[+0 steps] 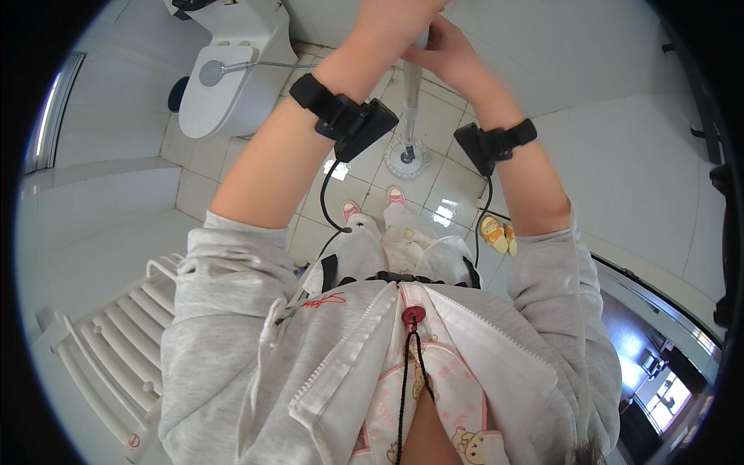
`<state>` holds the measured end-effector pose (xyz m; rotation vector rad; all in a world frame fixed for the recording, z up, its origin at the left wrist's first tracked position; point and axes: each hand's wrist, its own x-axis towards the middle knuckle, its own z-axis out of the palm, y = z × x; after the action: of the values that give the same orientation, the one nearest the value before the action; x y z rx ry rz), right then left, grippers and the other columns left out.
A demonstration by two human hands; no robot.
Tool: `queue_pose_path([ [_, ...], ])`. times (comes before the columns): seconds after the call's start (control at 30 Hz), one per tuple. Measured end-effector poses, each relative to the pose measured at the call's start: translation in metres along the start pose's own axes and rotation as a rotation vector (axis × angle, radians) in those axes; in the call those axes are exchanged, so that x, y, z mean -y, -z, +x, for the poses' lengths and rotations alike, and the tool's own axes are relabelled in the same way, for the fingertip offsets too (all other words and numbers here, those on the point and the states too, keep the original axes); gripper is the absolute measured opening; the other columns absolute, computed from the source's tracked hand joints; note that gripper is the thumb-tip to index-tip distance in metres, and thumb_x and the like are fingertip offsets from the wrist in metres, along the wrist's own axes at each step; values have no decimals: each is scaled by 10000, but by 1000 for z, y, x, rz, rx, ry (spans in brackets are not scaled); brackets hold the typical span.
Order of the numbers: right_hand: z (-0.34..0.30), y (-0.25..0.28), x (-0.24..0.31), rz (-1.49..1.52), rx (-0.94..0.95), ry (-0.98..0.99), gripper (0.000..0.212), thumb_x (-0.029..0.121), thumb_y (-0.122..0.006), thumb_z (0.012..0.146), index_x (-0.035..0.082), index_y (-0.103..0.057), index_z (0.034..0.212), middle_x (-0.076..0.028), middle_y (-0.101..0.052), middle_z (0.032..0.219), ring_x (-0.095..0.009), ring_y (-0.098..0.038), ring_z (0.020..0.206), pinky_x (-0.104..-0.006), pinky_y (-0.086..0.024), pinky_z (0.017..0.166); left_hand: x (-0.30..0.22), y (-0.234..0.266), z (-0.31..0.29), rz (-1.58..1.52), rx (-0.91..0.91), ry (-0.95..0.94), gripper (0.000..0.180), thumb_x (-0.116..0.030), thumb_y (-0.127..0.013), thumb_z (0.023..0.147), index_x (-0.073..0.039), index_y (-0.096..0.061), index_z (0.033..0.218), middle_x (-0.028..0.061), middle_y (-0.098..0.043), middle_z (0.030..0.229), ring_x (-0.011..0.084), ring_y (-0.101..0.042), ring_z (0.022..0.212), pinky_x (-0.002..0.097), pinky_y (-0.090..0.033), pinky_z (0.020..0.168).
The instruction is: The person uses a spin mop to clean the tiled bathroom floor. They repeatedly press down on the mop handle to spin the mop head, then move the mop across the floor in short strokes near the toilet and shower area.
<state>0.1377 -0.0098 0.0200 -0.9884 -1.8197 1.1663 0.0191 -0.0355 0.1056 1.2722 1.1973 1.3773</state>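
A mop stands in front of me, its pale handle (412,97) running down to a round head (407,158) with a white string fringe flat on the tiled floor. My right hand (452,56) is wrapped around the upper part of the handle. Just above it, my left hand (403,17) is closed at the handle too, its fingers partly cut off by the top edge of the picture. Both wrists carry black straps with small black devices and cables.
At the far left a white toilet (232,93) has a hand shower (213,73) lying on its closed lid, hose trailing right. A white slatted seat (116,333) is at my left. Yellow slippers (494,235) lie to the right, near a doorway. White walls enclose the space.
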Motion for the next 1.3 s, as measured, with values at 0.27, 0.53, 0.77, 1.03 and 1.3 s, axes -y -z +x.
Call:
queue_pose_path([
  [0.27, -1, 13, -4, 2, 263, -147, 249, 175, -687, 735, 83, -583, 942, -1, -584, 850, -110, -538, 826, -280, -413, 772, 23, -4, -1, -27, 124, -401, 265, -154, -657, 735, -3, -538, 918, 51, -562, 837, 110, -528, 742, 254, -433, 637],
  [0.53, -3, 14, 16, 137, 353, -151, 289, 150, -688, 732, 63, -562, 977, -20, -597, 912, -127, -556, 902, -275, -424, 808, 10, 5, 2, -186, 226, -79, 205, -182, -640, 759, -2, -582, 838, 24, -564, 740, 101, -535, 645, 239, -435, 586],
  [0.77, -2, -2, 8, -26, 18, -88, 259, 167, -669, 743, 44, -572, 949, -38, -609, 862, -126, -565, 864, -272, -435, 769, 13, -1, -4, -155, 101, -187, 245, -163, -624, 784, 0, -542, 948, 27, -553, 776, 87, -520, 676, 237, -436, 608],
  [1.03, 1, 12, 9, 105, 437, -123, 210, 210, -682, 733, 89, -578, 869, -3, -584, 767, -92, -555, 767, -259, -417, 776, -12, -2, -3, -342, 82, -408, 215, -140, -528, 872, -28, -452, 1040, 36, -535, 821, 92, -508, 727, 221, -427, 660],
  [1.3, 1, -15, 10, 81, -113, 60, 183, 181, -663, 746, 68, -592, 870, -24, -607, 789, -103, -567, 710, -242, -446, 671, 0, -6, 5, -320, 59, -533, 204, -152, -492, 894, -36, -448, 1056, 25, -504, 832, 82, -477, 714, 211, -414, 645],
])
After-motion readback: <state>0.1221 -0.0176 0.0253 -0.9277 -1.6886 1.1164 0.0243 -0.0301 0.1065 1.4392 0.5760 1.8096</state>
